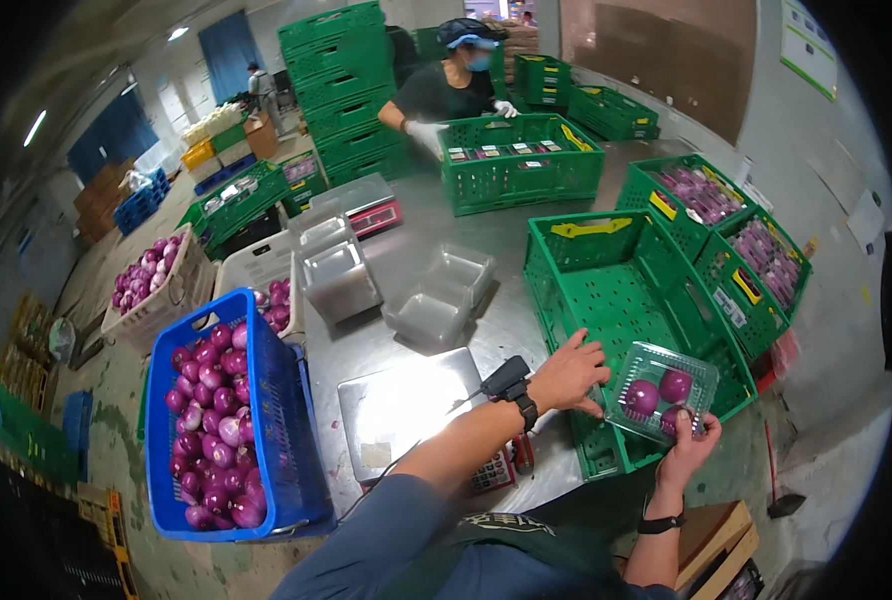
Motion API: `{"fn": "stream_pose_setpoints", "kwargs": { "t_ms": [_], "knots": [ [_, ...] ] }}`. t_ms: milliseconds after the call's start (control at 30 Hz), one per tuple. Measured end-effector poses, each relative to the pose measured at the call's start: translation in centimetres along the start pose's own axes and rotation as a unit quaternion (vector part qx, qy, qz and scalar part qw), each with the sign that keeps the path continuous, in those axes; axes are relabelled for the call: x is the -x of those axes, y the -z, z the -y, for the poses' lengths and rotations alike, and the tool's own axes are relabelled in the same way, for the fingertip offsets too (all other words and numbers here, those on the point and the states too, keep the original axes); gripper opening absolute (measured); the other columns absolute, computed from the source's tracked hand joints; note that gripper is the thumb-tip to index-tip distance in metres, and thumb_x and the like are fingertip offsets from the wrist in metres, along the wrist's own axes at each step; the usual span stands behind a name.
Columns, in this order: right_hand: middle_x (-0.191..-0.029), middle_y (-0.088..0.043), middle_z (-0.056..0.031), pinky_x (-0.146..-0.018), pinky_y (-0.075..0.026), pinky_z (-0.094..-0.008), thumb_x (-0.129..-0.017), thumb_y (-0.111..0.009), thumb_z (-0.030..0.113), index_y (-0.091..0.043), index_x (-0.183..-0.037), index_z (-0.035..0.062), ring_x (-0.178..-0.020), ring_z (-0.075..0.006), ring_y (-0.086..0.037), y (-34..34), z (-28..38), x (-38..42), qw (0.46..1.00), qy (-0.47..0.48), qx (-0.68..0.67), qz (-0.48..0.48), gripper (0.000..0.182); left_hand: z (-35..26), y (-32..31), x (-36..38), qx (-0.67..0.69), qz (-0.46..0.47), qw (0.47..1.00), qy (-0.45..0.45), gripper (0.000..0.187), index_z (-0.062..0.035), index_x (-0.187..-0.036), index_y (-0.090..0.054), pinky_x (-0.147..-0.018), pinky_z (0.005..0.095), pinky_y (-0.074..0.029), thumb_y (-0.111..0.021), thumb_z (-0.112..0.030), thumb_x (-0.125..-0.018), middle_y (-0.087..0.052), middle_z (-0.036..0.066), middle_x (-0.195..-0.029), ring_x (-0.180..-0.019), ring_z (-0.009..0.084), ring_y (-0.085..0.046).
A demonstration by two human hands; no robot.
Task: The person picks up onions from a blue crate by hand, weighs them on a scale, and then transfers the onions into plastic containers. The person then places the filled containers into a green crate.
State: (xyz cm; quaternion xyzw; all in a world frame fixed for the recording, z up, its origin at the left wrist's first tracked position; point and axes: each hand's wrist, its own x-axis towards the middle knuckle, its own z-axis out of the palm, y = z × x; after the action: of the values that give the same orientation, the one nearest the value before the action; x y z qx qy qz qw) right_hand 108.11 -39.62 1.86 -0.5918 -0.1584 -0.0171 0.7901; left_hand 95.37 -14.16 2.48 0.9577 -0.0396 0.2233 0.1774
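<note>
A clear plastic tray [630, 422] with three purple onions [642, 397] is tilted over the near end of a green crate [606, 285]. My right hand [688, 448] grips the tray's lower right corner, thumb over its edge. My left hand [571, 376] is just left of the tray, fingers apart, over the crate's left rim, holding nothing. Below my left forearm lies a scale with a shiny metal plate [366, 405]. At the left, a blue basket [301, 440] holds many purple onions [216, 425].
Empty clear trays [429, 312] and stacked trays [338, 278] stand on the metal table [396, 240]. Across it, a person [446, 90] in gloves touches a green crate [521, 190] of packs. Filled green crates [691, 225] stand at the right; a red scale [376, 217] sits farther back.
</note>
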Motion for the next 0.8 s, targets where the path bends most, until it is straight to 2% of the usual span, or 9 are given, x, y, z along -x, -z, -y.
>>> {"fn": "stream_pose_setpoints", "kwargs": {
  "t_ms": [133, 267, 367, 467, 500, 533, 567, 700, 800],
  "knots": [
    [-0.109, -0.063, -0.008, -0.091, -0.05, -0.0307, -0.089, -0.074, 0.005, -0.051, -0.116, 0.0049, -0.099, -0.0157, -0.061, 3.5, -0.1, -1.6, 0.999, -0.008, 0.036, 0.015, 0.035, -2.4, -1.0, -0.3, 0.023, -0.017, 0.999, -0.029, 0.055, -0.0134, -0.094, -0.07, -0.114, 0.0558, -0.033, -0.089, -0.051, -0.059, -0.057, 0.007, -0.09, -0.103, 0.0309, -0.055],
    [-0.099, -0.063, -0.0034, -0.081, -0.05, -0.028, -0.084, -0.073, 0.007, -0.057, -0.108, 0.0052, -0.086, -0.0132, -0.06, 7.4, 3.0, -2.9, 0.998, -0.062, 0.032, 0.008, 0.029, -8.1, -3.7, 1.2, 0.075, -0.018, 0.997, -0.022, 0.045, -0.0124, -0.095, -0.065, -0.1, 0.0476, -0.039, -0.088, -0.041, -0.068, -0.055, 0.008, -0.094, -0.101, 0.03, -0.054],
    [-0.1, -0.064, -0.0038, -0.079, -0.049, -0.0274, -0.081, -0.071, 0.004, -0.059, -0.11, 0.0033, -0.085, -0.0133, -0.06, 9.7, 4.9, -2.7, 0.995, -0.062, 0.064, -0.042, 0.032, -10.4, -5.1, 2.7, 0.147, -0.028, 0.984, -0.095, 0.043, -0.0098, -0.101, -0.064, -0.099, 0.048, -0.039, -0.084, -0.035, -0.073, -0.058, 0.009, -0.1, -0.104, 0.0306, -0.055],
    [-0.103, -0.065, -0.0074, -0.078, -0.053, -0.0297, -0.079, -0.069, 0.005, -0.059, -0.115, 0.0002, -0.086, -0.017, -0.065, 8.7, 10.1, -1.6, 0.992, -0.036, 0.111, -0.048, 0.037, -10.7, -2.8, 3.6, 0.096, -0.025, 0.993, -0.058, 0.045, -0.0074, -0.108, -0.063, -0.097, 0.0491, -0.04, -0.081, -0.034, -0.077, -0.06, 0.012, -0.105, -0.107, 0.0309, -0.055],
    [-0.103, -0.065, -0.0071, -0.077, -0.053, -0.0301, -0.078, -0.071, 0.007, -0.059, -0.116, 0.0007, -0.086, -0.017, -0.065, 8.7, 11.4, -1.8, 0.991, -0.044, 0.127, -0.023, 0.04, -9.8, -2.7, 3.9, 0.085, -0.09, 0.992, -0.029, 0.043, -0.0065, -0.103, -0.065, -0.096, 0.049, -0.04, -0.079, -0.038, -0.078, -0.061, 0.013, -0.099, -0.103, 0.0316, -0.056],
    [-0.101, -0.065, -0.0058, -0.076, -0.053, -0.0303, -0.078, -0.073, 0.01, -0.06, -0.116, 0.0015, -0.087, -0.016, -0.064, 8.5, 12.0, -2.3, 0.99, -0.016, 0.142, -0.014, 0.041, -8.2, -1.9, 4.0, 0.087, -0.056, 0.995, -0.002, 0.042, -0.0066, -0.098, -0.067, -0.097, 0.0485, -0.039, -0.08, -0.041, -0.078, -0.061, 0.012, -0.095, -0.101, 0.032, -0.057],
    [-0.098, -0.065, -0.0041, -0.075, -0.052, -0.0293, -0.077, -0.075, 0.013, -0.062, -0.113, 0.003, -0.088, -0.0146, -0.063, 6.5, 13.8, -2.2, 0.989, -0.009, 0.15, 0.013, 0.04, -7.0, -1.2, 4.2, 0.088, -0.02, 0.996, 0.023, 0.041, -0.0068, -0.093, -0.068, -0.098, 0.048, -0.039, -0.08, -0.043, -0.078, -0.061, 0.012, -0.091, -0.098, 0.0325, -0.057],
    [-0.092, -0.064, -0.0022, -0.072, -0.052, -0.0274, -0.077, -0.077, 0.014, -0.062, -0.108, 0.006, -0.08, -0.0135, -0.063, -2.5, 17.0, -3.9, 0.978, 0.007, 0.189, 0.087, 0.035, -5.6, -1.0, 4.8, 0.107, -0.105, 0.989, 0.013, 0.044, -0.008, -0.08, -0.066, -0.097, 0.0464, -0.038, -0.081, -0.049, -0.076, -0.059, 0.01, -0.083, -0.093, 0.0321, -0.056],
    [-0.084, -0.062, -0.0015, -0.061, -0.05, -0.0296, -0.072, -0.083, 0.005, -0.059, -0.103, 0.006, -0.069, -0.0132, -0.063, -9.1, 15.5, -6.6, 0.968, -0.061, 0.179, 0.164, 0.038, -3.5, -0.2, 5.2, 0.113, -0.093, 0.989, 0.011, 0.044, -0.0078, -0.079, -0.066, -0.097, 0.0455, -0.038, -0.083, -0.048, -0.074, -0.058, 0.01, -0.082, -0.091, 0.0316, -0.056]
  ]
}}
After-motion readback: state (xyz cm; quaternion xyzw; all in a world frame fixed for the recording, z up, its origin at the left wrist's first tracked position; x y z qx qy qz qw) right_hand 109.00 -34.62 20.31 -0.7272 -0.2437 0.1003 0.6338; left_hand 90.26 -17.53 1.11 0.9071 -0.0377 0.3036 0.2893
